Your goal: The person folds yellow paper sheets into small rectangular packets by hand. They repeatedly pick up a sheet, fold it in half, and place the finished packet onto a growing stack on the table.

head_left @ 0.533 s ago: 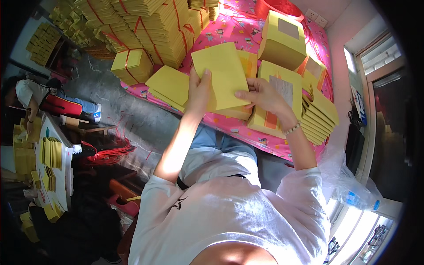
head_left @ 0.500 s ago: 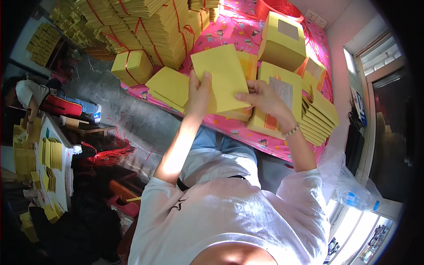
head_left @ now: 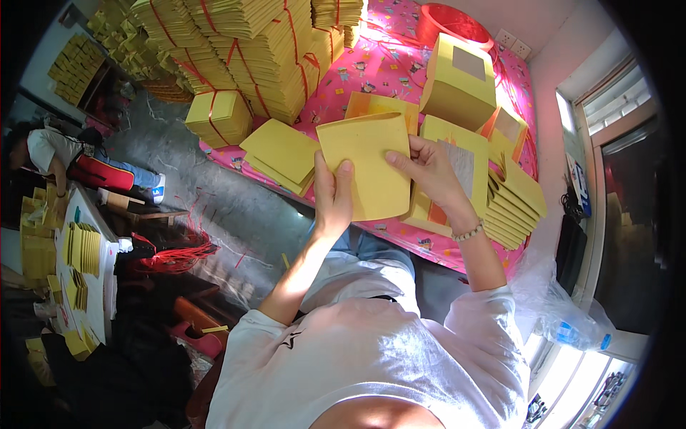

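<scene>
Between my two hands is a flat yellow paper packet (head_left: 366,175), held upright, its top edge slightly parted. My left hand (head_left: 333,199) grips its left side, thumb on the front face. At the upper right side, my right hand (head_left: 434,170) pinches it, thumb on the front and fingers partly hidden behind. Left of it, flat yellow packets (head_left: 281,154) lie on the pink patterned cloth (head_left: 336,86). Behind and right of it are a yellow stack with a grey panel on top (head_left: 461,161) and a fanned row of yellow packets (head_left: 516,204).
Tall yellow bundles tied with red strips (head_left: 250,57) stand at the far left of the cloth. A taller yellow block (head_left: 457,82) and a red basin (head_left: 454,25) are at the back right. A person (head_left: 68,161) bends over a white table (head_left: 103,264) at the left.
Both hands have brought the yellow packet lower and closer to me, and it is now more upright. My right thumb has shifted from its lower right corner to the upper right.
</scene>
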The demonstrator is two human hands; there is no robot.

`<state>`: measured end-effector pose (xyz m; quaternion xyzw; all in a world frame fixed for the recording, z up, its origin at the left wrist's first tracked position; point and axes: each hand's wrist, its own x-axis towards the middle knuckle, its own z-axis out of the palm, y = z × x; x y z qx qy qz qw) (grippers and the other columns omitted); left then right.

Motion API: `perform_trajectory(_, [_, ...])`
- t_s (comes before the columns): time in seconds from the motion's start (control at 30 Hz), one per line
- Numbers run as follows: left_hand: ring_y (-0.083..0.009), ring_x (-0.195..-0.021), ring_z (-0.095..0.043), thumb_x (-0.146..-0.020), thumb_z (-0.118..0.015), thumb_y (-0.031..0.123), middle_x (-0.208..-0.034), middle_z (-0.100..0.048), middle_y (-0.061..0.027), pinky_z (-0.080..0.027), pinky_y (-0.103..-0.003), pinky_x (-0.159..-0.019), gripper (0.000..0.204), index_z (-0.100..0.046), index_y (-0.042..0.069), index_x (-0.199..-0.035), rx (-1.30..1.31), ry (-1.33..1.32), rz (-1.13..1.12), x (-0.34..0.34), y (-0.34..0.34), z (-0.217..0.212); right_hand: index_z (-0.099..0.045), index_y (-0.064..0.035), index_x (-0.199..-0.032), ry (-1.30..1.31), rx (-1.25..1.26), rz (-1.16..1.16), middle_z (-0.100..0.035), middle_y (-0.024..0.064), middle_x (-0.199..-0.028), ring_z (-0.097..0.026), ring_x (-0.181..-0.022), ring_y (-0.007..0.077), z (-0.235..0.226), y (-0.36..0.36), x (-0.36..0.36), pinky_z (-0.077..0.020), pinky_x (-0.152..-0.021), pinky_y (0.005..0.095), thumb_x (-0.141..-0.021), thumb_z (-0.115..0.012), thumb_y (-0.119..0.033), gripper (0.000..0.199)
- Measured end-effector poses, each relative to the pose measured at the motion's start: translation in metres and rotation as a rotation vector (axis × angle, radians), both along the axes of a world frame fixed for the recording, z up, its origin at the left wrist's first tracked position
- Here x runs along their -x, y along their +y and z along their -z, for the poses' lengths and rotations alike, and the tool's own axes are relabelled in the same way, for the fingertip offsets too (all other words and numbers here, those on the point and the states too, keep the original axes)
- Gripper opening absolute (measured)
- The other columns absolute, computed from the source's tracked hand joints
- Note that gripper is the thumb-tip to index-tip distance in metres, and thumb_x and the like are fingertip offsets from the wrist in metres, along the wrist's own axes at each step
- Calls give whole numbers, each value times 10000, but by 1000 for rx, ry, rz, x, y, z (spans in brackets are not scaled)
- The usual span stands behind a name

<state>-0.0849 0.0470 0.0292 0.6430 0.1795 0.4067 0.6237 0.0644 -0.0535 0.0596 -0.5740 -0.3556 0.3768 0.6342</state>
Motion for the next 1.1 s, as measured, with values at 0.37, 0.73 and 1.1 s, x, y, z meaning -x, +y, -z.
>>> perform_trajectory(0.37, [-184,-964,-543,-993,-429,160,-1038,-557,-135,-445,-336,-831,275,-393,-20,-1197,36,-23,20,9,-8,8,-648,1,-1005,-74,-56,132,-668,2,-875,-602,-783,34,-15,2,9,-488,-707,190,-942,-610,-171,188])
perform_trajectory(0.73, [-144,-912,-538,-988,-440,140,-1000,-575,-103,-454,-301,-806,239,-418,1,-1182,97,-3,23,27,-1,8,-673,-24,-930,-37,12,188,-650,-37,-800,-574,-707,21,-6,11,10,-452,-588,203,-939,-615,-199,185])
perform_trajectory(1.1, [-114,-974,-495,-994,-422,99,-1108,-541,-47,-420,-268,-855,277,-416,27,-1261,261,-82,-74,41,2,16,-681,26,-837,-221,232,-26,-587,-24,-661,-501,-611,17,-1,9,30,-423,-545,202,-876,-685,-215,244])
